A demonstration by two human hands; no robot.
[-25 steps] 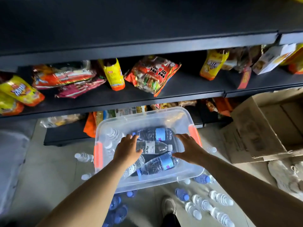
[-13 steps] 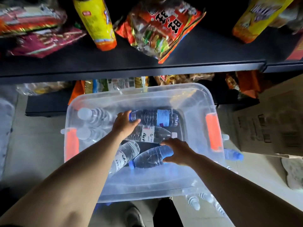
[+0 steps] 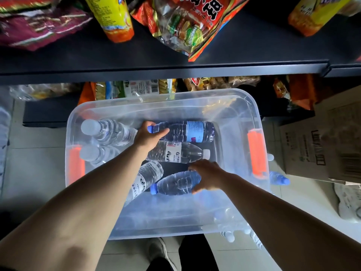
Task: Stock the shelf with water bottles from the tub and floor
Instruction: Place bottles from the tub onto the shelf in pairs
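Since half a second ago, both hands have closed on bottles inside the clear tub (image 3: 252, 106) on the tiled floor (image 3: 37, 159) below the dark snack shelf (image 3: 156, 69). Left hand (image 3: 149, 136) grips the far blue-capped bottle (image 3: 187, 131) by its neck; right hand (image 3: 208, 176) wraps the near bottle (image 3: 175, 183) at its base.

Tub (image 3: 252, 106): clear plastic, orange handles (image 3: 256, 153). Far bottle (image 3: 181, 131): blue cap, light-blue label. Middle bottle (image 3: 175, 152): white cap, white label, black print. Near bottle (image 3: 175, 182): blue cap. Shelf (image 3: 156, 70): black. Snack bag (image 3: 192, 20): red-orange.
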